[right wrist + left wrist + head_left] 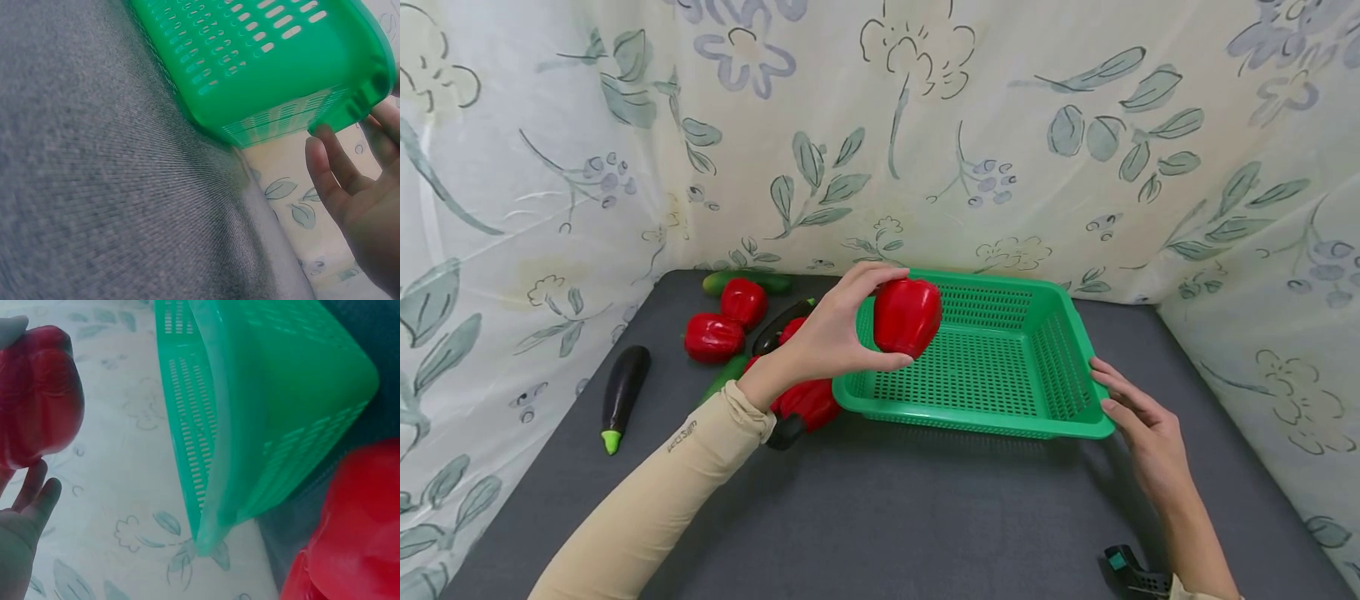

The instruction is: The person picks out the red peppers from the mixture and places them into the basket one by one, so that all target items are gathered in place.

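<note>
At the far left of the grey bench (887, 517), a dark purple, elongated eggplant with a green tip (625, 392) lies alone. To its right, two glossy red, blocky bell peppers (713, 337) sit next to each other, in front of a long green cucumber (748, 282). Next is a cluster of further red peppers (812, 404) and a second dark eggplant (784, 327), beside the basket's left end; the left arm partly covers this cluster, so its full contents cannot be confirmed.

The left hand (831, 333) grips a glossy red bell pepper (907, 317) between thumb and fingers. The pepper is raised clear of the rim and, in the head view, overlaps the left part of the rectangular green perforated plastic basket (970, 425). The right hand (1150, 437) contacts the basket's right rim; whether its fingers pinch the rim cannot be determined. A black strapped device (1135, 575) is at the right wrist.
</note>
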{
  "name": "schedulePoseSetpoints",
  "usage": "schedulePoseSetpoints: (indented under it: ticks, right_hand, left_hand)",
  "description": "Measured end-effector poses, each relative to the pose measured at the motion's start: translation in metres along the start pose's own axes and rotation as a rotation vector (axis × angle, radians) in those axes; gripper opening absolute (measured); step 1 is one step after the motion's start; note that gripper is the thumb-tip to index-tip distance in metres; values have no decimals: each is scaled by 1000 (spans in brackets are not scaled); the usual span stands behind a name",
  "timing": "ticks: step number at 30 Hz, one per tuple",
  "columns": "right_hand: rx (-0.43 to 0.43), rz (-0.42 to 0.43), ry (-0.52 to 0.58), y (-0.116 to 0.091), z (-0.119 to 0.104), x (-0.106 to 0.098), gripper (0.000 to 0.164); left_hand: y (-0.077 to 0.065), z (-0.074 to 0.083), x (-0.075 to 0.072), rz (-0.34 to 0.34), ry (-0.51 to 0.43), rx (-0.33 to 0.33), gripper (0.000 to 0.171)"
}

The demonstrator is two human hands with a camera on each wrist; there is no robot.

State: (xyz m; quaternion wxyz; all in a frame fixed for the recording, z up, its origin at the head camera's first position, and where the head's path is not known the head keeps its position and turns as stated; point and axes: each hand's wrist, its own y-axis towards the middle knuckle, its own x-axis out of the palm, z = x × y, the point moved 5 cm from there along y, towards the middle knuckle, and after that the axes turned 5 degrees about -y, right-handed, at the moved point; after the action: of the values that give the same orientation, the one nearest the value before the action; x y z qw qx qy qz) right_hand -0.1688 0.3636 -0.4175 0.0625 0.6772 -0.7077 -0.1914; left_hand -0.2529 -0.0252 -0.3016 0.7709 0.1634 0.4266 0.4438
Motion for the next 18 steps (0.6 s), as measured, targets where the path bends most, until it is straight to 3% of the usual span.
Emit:
schedulePoseSetpoints:
  ticks: [9, 18]
  right_hand:
    - [11, -7, 13, -1, 0, -3, 38]
    - [-31, -41, 40, -1, 0, -3, 38]
  left_hand:
    - [16, 4, 12, -24, -9, 12, 85]
    - [27, 8, 30, -82, -8, 7, 85]
